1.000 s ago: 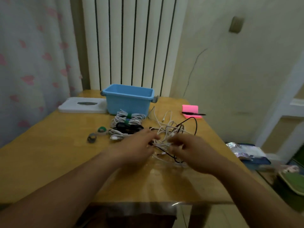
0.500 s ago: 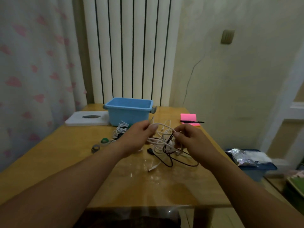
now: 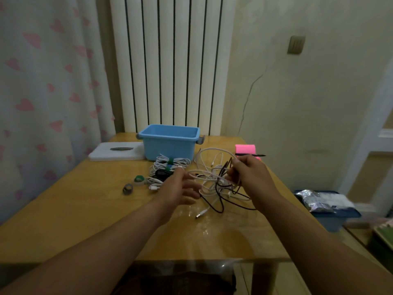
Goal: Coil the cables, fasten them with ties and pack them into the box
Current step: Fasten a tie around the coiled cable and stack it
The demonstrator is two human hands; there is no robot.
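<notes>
- Clearly, our right hand point(image 3: 251, 175) pinches several strands of the tangled cables point(image 3: 214, 182) and holds the knot partly off the counter point(image 3: 85, 209). Loose loops and a plug point(image 3: 201, 214) trail on the wood in front of the box point(image 3: 170, 143).
- Our left hand point(image 3: 180, 188) reaches into the tangle with fingers spread. It is too blurred for us to tell whether it grips a white strand or only touches it.
- We risk tightening the knot if we pull the hands apart while black and white strands cross, and a hard tug may strain a plug.
- Dragged loops could snag the tied bundles point(image 3: 170, 167) just beside the tangle, or knock the tie rolls point(image 3: 139, 179) away.
- We cannot count the cables or find all their ends, and the near wall hides the floor of the box.
</notes>
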